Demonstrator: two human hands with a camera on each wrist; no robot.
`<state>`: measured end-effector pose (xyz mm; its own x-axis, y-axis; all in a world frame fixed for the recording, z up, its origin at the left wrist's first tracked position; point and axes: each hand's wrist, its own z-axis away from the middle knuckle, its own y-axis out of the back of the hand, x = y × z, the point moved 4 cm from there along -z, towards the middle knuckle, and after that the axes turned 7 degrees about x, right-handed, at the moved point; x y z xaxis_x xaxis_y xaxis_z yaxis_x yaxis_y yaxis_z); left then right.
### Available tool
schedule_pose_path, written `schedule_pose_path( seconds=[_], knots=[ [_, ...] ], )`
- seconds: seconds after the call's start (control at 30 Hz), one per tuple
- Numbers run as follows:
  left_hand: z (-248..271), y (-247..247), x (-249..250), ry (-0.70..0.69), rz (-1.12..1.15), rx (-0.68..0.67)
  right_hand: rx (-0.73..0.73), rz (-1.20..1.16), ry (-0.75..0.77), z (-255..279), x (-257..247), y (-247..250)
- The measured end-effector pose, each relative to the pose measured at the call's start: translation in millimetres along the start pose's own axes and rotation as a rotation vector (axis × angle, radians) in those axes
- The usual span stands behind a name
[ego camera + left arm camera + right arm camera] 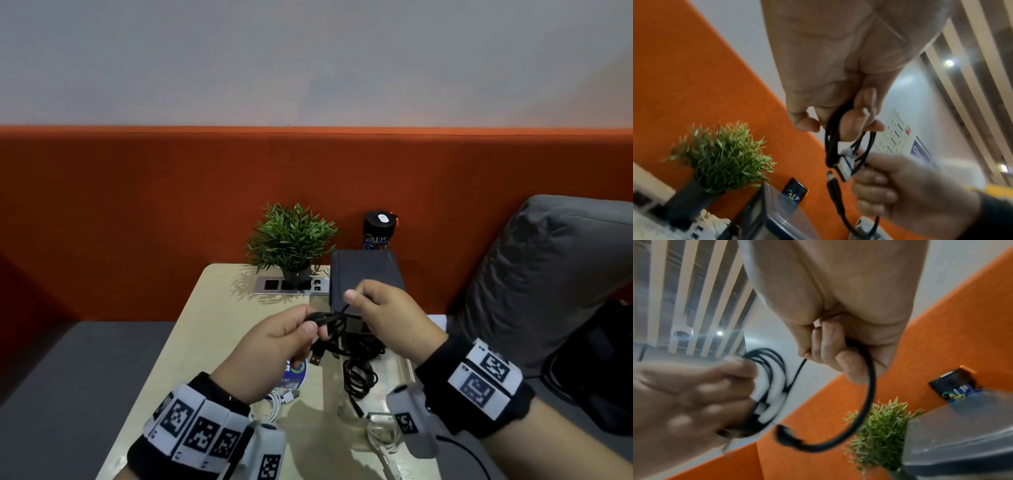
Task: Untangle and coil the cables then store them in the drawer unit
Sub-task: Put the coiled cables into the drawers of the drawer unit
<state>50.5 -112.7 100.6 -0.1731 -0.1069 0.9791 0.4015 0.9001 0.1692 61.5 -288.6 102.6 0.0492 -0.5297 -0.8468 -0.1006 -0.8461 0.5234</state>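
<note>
Table (191,342), pale wood, against orange backrest (137,205). Far right on it, dark drawer unit (363,270). Above table centre, left hand (270,346) gripping coiled black cable (330,323); right hand (387,315) pinching its free end. Second black coil (359,378) lying near right.
</note>
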Motion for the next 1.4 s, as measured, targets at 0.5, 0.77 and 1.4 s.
schedule_pose_path(
  seconds=[0.5, 0.77, 1.4],
  knots=[
    [-1, -11, 0, -0.071, -0.016, 0.241, -0.138, 0.079, 0.24, 48, -39, -35],
    [-1, 4, 2, -0.139, -0.043, 0.437, 0.19, 0.66, 0.616, 51, -29, -34],
    [-5, -4, -7, 0.03, 0.313, 0.401, 0.059, -0.38, 0.038, 33, -14, -28]
  ],
)
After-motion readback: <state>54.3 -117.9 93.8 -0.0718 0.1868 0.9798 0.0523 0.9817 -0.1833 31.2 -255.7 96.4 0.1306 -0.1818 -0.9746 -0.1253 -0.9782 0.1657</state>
